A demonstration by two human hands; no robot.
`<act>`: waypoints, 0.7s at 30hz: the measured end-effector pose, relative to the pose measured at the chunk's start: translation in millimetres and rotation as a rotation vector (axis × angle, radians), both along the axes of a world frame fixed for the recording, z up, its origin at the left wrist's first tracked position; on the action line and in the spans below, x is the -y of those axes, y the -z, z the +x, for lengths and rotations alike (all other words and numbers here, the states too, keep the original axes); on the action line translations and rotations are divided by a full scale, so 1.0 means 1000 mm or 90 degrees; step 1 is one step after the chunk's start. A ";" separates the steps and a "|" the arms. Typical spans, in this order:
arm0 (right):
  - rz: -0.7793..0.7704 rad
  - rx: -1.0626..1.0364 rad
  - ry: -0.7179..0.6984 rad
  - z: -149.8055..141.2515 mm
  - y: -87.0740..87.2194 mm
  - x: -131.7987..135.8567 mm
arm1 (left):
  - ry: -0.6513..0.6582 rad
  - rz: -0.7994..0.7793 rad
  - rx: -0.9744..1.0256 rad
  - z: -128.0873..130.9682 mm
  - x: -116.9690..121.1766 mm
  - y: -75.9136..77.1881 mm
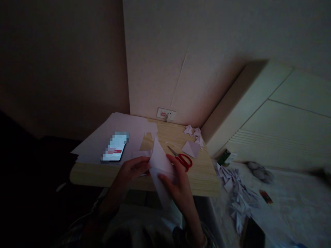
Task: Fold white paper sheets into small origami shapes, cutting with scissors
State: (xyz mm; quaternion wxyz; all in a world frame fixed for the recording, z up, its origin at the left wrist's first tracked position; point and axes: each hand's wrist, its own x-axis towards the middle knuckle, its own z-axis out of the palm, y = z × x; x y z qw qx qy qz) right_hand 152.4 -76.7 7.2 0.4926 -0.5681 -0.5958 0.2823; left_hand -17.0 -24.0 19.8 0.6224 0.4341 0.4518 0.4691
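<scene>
Between my hands, above the table's front edge, is a partly folded sheet of white paper with a pointed top. My left hand pinches its left edge. On the other side my right hand grips the paper, thumb in front and fingers behind. Just beyond the right hand lie scissors with red handles, their blades pointing toward the back left. A folded paper piece rests to the right of the scissors. Part of another white paper piece shows behind my left hand.
A lit phone lies on a stack of white sheets on the wooden table. Several small folded paper figures sit at the back right. A wall socket is behind. More folded papers lie on the bed.
</scene>
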 end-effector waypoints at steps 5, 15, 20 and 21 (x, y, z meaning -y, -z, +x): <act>0.011 -0.020 0.010 -0.001 -0.001 -0.001 | 0.023 0.011 -0.033 -0.001 -0.001 0.002; -0.054 -0.196 0.090 0.007 0.002 -0.002 | -0.027 0.025 -0.051 -0.003 -0.002 0.010; -0.059 -0.199 0.099 0.006 0.003 -0.002 | 0.036 0.066 -0.122 0.000 -0.002 0.019; -0.061 -0.188 0.105 0.006 0.003 -0.002 | 0.065 0.078 -0.142 0.000 -0.002 0.021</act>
